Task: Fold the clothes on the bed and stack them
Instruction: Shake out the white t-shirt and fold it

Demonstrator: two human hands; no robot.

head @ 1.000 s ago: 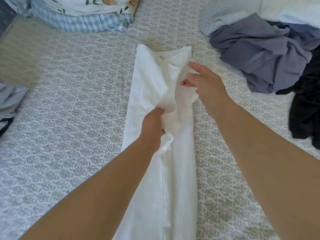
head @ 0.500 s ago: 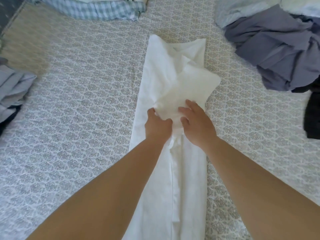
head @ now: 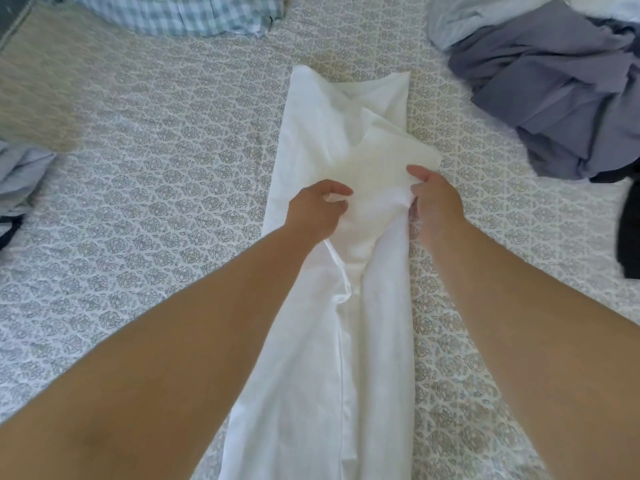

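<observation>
A long white garment (head: 311, 140) lies folded into a narrow strip down the middle of the patterned bed (head: 156, 202). A loose flap of it sits across the strip's middle, its corner sticking out to the right. My left hand (head: 317, 211) pinches the flap's left edge with curled fingers. My right hand (head: 434, 199) grips its right edge, thumb on top. Both hands are level with each other, about a flap's width apart.
A heap of grey-blue clothes (head: 554, 91) lies at the upper right, with a black garment (head: 628, 220) at the right edge. A checked blue quilt (head: 180, 12) is at the top. Pale blue clothing (head: 20, 174) lies at the left edge.
My hands, close together on the flap half a second ago, have moved apart to its two edges. Before that, my right hand brought the flap down toward me.
</observation>
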